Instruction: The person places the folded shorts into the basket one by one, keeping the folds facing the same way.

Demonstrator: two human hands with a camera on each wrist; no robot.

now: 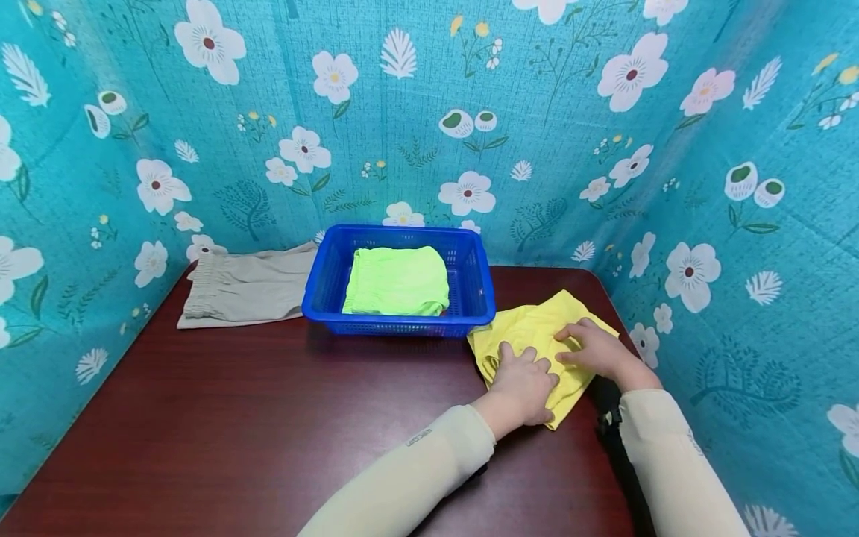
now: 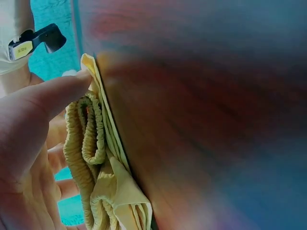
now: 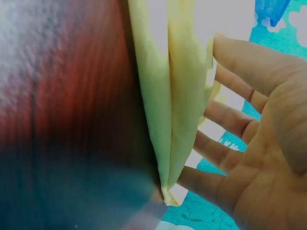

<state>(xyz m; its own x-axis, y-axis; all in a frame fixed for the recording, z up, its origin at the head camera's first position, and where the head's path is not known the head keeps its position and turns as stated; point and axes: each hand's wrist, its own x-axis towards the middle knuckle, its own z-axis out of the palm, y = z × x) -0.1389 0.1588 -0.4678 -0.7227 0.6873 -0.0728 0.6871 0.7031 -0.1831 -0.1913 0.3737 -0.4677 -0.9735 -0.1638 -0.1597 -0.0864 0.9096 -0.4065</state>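
A folded yellow garment (image 1: 526,324) with a gathered elastic waistband (image 2: 74,143) lies flat at the right of the table, beside a basket. My left hand (image 1: 523,382) rests on its near left part, fingers spread over the cloth. In the left wrist view, the thumb touches the cloth's edge and the bunched elastic sits by the palm. Farther right, my right hand (image 1: 597,350) touches the garment's right side with fingers apart and slightly bent. The right wrist view shows the layered fold (image 3: 158,96) along those fingertips, with no pinch on it.
A blue plastic basket (image 1: 399,327) stands at the back middle, with a folded neon-green garment (image 1: 397,282) inside. To its left lies a beige garment (image 1: 251,287) with an elastic waistband. Floral curtains (image 1: 416,134) hang around the dark red table (image 1: 268,418).
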